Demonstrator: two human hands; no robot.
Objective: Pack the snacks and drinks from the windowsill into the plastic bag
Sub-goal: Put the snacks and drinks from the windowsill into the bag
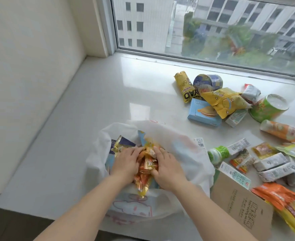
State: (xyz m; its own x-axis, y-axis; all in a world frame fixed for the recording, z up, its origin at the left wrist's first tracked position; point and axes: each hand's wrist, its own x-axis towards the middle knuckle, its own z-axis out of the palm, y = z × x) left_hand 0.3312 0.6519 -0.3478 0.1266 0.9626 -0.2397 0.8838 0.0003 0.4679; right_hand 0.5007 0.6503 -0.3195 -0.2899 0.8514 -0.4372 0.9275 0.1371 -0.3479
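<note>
Two hands, the left hand (126,162) and right hand (167,169), grasp a light, crinkly, slippery snack packet (146,168) by its sides inside the plastic bag (98,157) at lower centre of the frame.

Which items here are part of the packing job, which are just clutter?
Job:
- plastic bag
- orange snack packets, held by left hand and right hand
- blue biscuit box
- green cup
- green-capped bottle

Lying about:
- cardboard box
- paper receipt
</note>
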